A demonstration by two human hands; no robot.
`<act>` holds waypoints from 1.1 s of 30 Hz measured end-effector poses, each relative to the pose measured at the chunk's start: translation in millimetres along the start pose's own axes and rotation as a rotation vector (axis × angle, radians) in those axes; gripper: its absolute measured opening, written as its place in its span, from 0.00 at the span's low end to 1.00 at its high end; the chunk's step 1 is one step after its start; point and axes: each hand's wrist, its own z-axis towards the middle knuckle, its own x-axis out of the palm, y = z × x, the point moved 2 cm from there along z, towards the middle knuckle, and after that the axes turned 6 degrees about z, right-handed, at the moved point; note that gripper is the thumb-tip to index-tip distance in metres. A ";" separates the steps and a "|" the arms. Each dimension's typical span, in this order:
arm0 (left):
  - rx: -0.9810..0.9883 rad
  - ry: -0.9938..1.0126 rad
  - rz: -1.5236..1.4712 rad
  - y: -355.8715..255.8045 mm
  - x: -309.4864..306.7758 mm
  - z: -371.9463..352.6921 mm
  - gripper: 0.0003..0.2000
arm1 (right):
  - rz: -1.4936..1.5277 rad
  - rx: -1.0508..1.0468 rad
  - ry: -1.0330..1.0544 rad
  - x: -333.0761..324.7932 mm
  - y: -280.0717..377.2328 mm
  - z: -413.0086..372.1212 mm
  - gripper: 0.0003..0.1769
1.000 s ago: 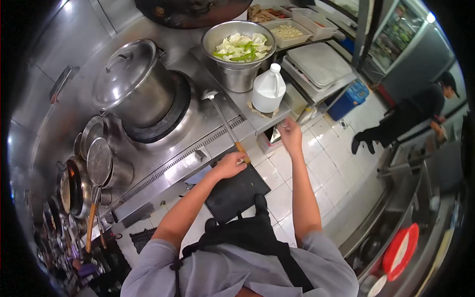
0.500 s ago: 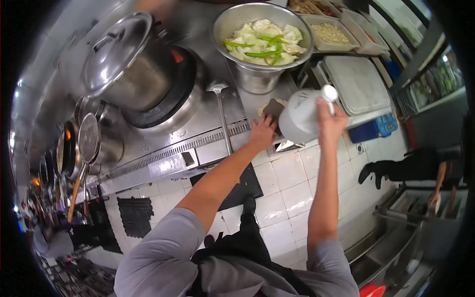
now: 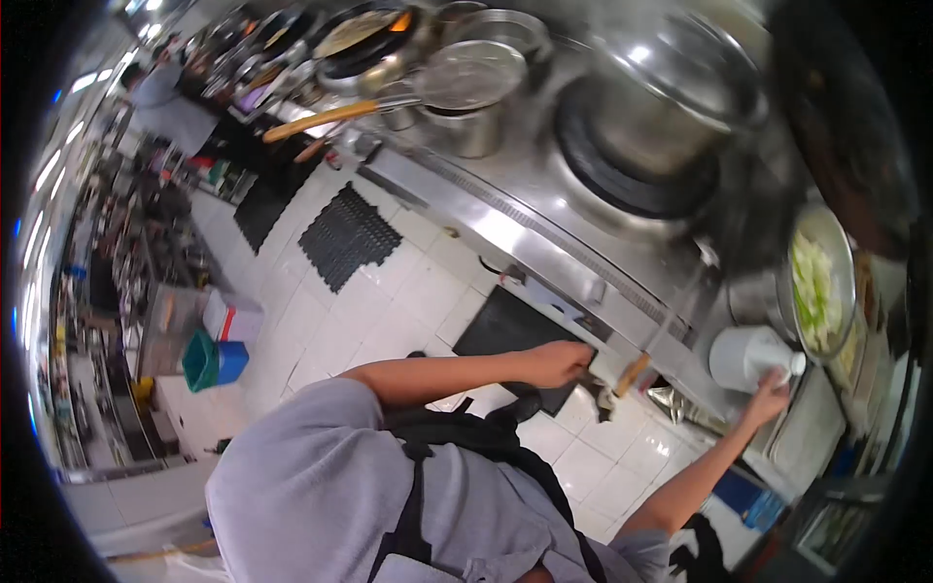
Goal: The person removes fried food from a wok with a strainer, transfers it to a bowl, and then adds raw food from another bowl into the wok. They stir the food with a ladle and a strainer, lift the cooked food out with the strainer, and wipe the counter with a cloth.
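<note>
My right hand (image 3: 771, 396) grips the handle of a white plastic jug (image 3: 743, 358), which stands upright at the right end of the steel counter. Closed in a fist, my left hand (image 3: 564, 364) is out over the floor in front of the counter edge. A crumpled brownish rag (image 3: 604, 403) hangs from it, partly hidden by the fingers. Close to the rag, the wooden handle of a long ladle (image 3: 634, 374) sticks out past the counter edge. Beyond the jug sits a steel bowl (image 3: 844, 335) of cut cabbage and green peppers.
A large lidded pot (image 3: 661, 107) stands on a black burner ring. Further left, a wooden-handled strainer (image 3: 471, 76) rests over a steel pot (image 3: 466, 131). Black mats (image 3: 350, 236) lie on the tiled floor. Another person (image 3: 175, 107) stands at the far left.
My view has swung left. My left hand has lifted the rag off the counter and drawn it back over the floor. My right hand still grips the jug, now standing on the counter.
</note>
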 end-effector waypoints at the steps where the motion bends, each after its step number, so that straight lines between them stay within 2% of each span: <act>1: -0.082 -0.005 -0.087 19.9 -25.8 -34.9 0.06 | -0.425 -0.025 -0.027 -2.5 19.9 -3.7 0.24; 2: -0.142 -0.072 -0.097 52.1 -40.8 -69.8 0.06 | -0.668 -0.280 -0.202 -1.6 51.5 -26.6 0.25; 3: -0.198 -0.135 -0.110 85.9 -52.3 -96.3 0.05 | -0.570 -0.302 -0.293 10.9 89.4 -57.0 0.29; 4: -0.182 -0.175 -0.237 109.0 -72.0 -116.5 0.05 | -0.365 -0.250 -0.176 41.2 114.7 -90.5 0.30; 5: -0.166 -0.194 -0.374 128.4 -86.7 -137.7 0.05 | -0.288 -0.200 0.102 78.4 185.0 -146.2 0.25; 6: -0.129 -0.186 -0.544 151.6 -105.3 -168.1 0.05 | -0.247 -0.266 0.422 126.6 248.5 -210.9 0.29; 7: -0.083 -0.205 -0.523 142.5 -130.5 -176.2 0.05 | -0.151 -0.291 0.795 174.0 311.7 -277.8 0.33; 8: -0.062 -0.119 -0.690 145.1 -147.5 -178.6 0.05 | -0.048 -0.255 1.133 219.0 374.4 -345.6 0.37; 9: 0.001 -0.142 -0.685 154.4 -157.2 -179.6 0.05 | 0.543 -0.085 1.126 257.3 386.0 -384.4 0.31; 10: 0.064 -0.168 -0.665 165.6 -169.7 -183.2 0.07 | 0.352 0.007 1.272 275.8 423.8 -389.6 0.25; 11: 0.019 -0.283 -0.547 167.6 -189.6 -197.8 0.09 | 0.142 -0.133 1.094 315.6 383.4 -394.0 0.25; 13: -0.087 -0.546 -0.276 167.1 -245.1 -238.3 0.14 | 0.040 -0.339 0.695 344.7 369.6 -374.0 0.21; 15: -0.175 -0.633 -0.306 210.2 -277.4 -301.9 0.19 | -0.008 -0.556 0.321 384.7 378.7 -353.9 0.18; 16: -0.271 -0.632 -0.372 247.2 -283.9 -342.2 0.18 | 0.027 -0.434 0.277 405.2 380.5 -355.5 0.18; 18: -0.480 -0.681 -0.435 327.9 -282.0 -439.2 0.16 | 0.087 -0.499 0.338 486.1 312.1 -373.5 0.20; 20: -0.836 -0.794 -0.086 386.4 -266.2 -554.7 0.17 | -0.002 -0.689 0.280 512.2 360.3 -403.8 0.21; 21: -0.998 -0.789 0.096 410.3 -254.8 -608.1 0.16 | -0.051 -0.777 0.242 522.8 386.7 -424.8 0.21; 22: -1.166 -0.855 -0.018 429.1 -237.3 -658.4 0.16 | 0.018 -0.757 0.359 533.9 407.0 -446.7 0.21; 23: -1.285 -0.955 -0.006 447.2 -212.1 -703.3 0.16 | 0.088 -0.736 0.465 551.8 434.0 -465.2 0.21; 24: -1.294 -0.929 -0.010 468.7 -187.2 -745.9 0.14 | 0.167 -0.720 0.560 573.0 462.6 -483.0 0.21; 25: -1.433 -0.923 -0.212 488.3 -155.5 -781.8 0.12 | 0.255 -0.615 0.752 596.9 480.7 -512.1 0.21; 26: -1.542 -1.012 -0.476 465.2 -148.7 -790.9 0.09 | 0.338 -0.500 0.948 619.7 494.7 -550.6 0.20; 27: -1.551 -0.929 -0.715 473.7 -119.7 -811.8 0.08 | 0.318 -0.632 1.009 635.9 518.2 -590.8 0.16; 28: -1.547 -0.834 -0.955 480.3 -91.4 -831.1 0.08 | 0.513 -0.312 1.308 640.9 560.8 -632.8 0.12; 30: -1.654 -0.656 -1.075 465.9 -80.7 -830.3 0.07 | 0.422 -0.443 1.526 685.2 594.8 -698.4 0.10; 31: -1.582 -0.652 -0.945 449.4 -98.6 -821.4 0.07 | 0.546 -0.375 1.528 706.7 619.7 -726.5 0.09; 32: -1.515 -0.636 -0.820 431.5 -115.9 -813.7 0.09 | 0.490 -0.426 1.585 707.2 678.0 -727.3 0.08; 33: -1.420 -0.678 -0.800 421.9 -139.8 -807.2 0.09 | 0.588 -0.433 1.497 734.8 701.9 -740.7 0.07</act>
